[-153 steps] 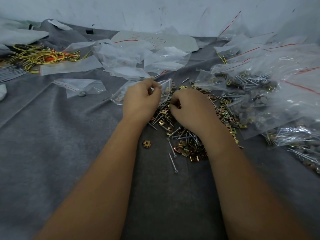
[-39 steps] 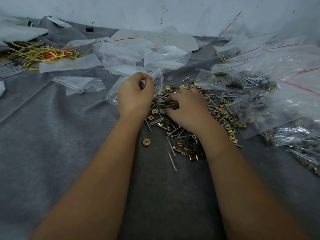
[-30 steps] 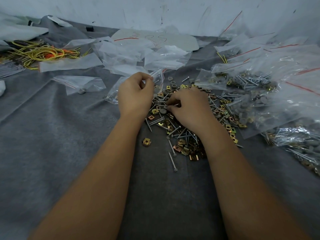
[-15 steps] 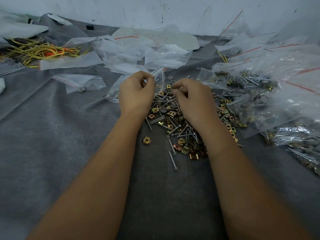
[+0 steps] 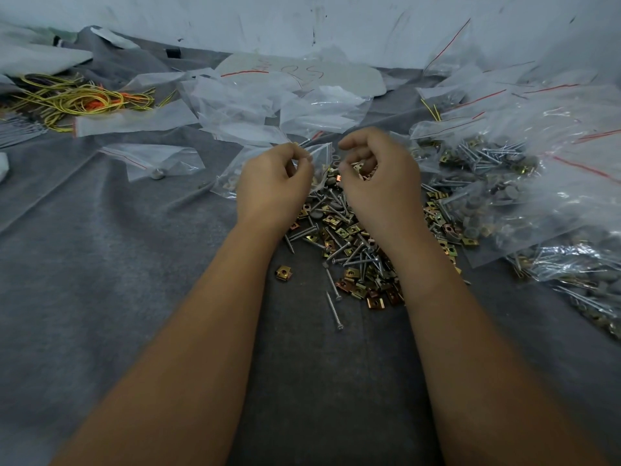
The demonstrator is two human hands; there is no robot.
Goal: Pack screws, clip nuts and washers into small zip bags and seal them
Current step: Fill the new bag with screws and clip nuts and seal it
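Left hand (image 5: 274, 183): I see it pinching the small zip bag (image 5: 317, 156), centre.
Right hand (image 5: 376, 183): fingers curled; contents unclear.
Hardware pile (image 5: 349, 243): loose beneath both hands.
Right: filled bags (image 5: 524, 183).
Far left: yellow wires (image 5: 77, 100).
Counter (image 5: 117, 264): grey felt.

right hand (image 5: 376, 183): curled fingers are hiding whatever it's holding, can't tell
zip bag (image 5: 232, 176): left hand (image 5: 272, 183) is covering its middle, contents too blurry
hardware pile (image 5: 349, 250): partly hiding under both wrists
filled bags (image 5: 551, 210): getting cut off at right edge
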